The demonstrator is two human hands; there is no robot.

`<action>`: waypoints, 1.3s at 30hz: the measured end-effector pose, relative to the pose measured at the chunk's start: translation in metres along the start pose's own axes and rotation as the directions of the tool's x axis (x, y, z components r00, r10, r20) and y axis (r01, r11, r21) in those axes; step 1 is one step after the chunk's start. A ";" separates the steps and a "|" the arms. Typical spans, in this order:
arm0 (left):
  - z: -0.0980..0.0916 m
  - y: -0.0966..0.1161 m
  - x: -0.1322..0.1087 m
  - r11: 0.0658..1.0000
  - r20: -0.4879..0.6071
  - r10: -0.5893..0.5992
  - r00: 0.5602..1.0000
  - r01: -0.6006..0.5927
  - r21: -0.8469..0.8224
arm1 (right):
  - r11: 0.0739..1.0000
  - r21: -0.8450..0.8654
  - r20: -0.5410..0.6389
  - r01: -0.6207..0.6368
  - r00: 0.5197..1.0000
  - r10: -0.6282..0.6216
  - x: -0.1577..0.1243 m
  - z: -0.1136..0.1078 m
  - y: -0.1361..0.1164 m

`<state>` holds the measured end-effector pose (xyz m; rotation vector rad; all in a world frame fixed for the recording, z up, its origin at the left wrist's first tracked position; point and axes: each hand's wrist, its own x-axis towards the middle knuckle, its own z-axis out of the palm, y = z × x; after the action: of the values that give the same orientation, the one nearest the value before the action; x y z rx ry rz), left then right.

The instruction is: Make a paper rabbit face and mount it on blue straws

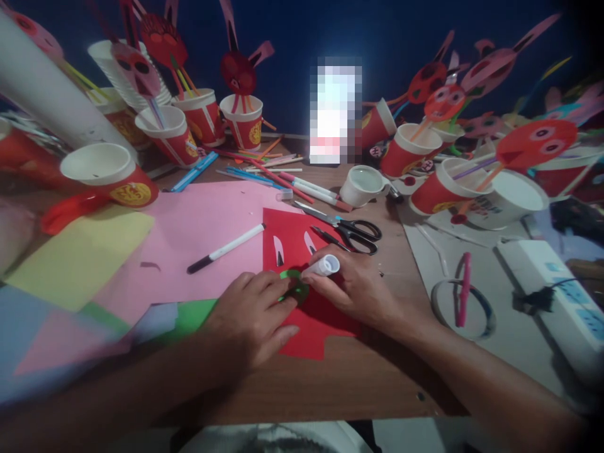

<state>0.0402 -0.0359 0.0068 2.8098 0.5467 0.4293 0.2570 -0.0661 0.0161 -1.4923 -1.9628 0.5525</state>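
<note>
A short white tube [324,267], pen-like with a round hollow-looking end, is gripped in my right hand [361,286]. Its lower tip is hidden by the fingers, so I cannot tell whether it is a marker or a glue stick. It points down at a small green paper piece [298,290]. My left hand [257,314] lies flat with fingers stretched, the fingertips pressing that piece. Beneath both hands is a red paper sheet [290,223] bearing two pale leaf-like shapes [278,250] with dark marks. Black-handled scissors [361,233] lie just beyond my right hand.
Pink paper [202,245] with a black-and-white marker [226,248] on it covers the left, beside yellow paper [85,251]. Red cups [242,123] with paper animal faces line the back. A white cup [362,185] stands mid-right, a power strip [557,302] and tape roll [491,314] at right.
</note>
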 end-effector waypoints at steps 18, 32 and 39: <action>-0.003 -0.001 0.000 0.999 0.089 0.009 0.996 -0.012 0.029 | 0.993 -0.112 0.046 0.033 0.999 -0.028 0.003 0.001 -0.002; -0.004 -0.002 0.000 0.996 0.061 0.043 0.997 -0.047 0.071 | 0.972 -0.219 0.062 0.080 0.996 -0.068 0.002 0.000 -0.005; -0.003 -0.002 -0.001 0.998 0.056 0.031 0.998 -0.034 0.052 | 0.970 -0.231 0.087 0.081 0.994 -0.062 -0.002 0.002 -0.008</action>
<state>0.0376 -0.0341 0.0092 2.8758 0.5085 0.3479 0.2502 -0.0703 0.0193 -1.5524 -2.1970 0.3636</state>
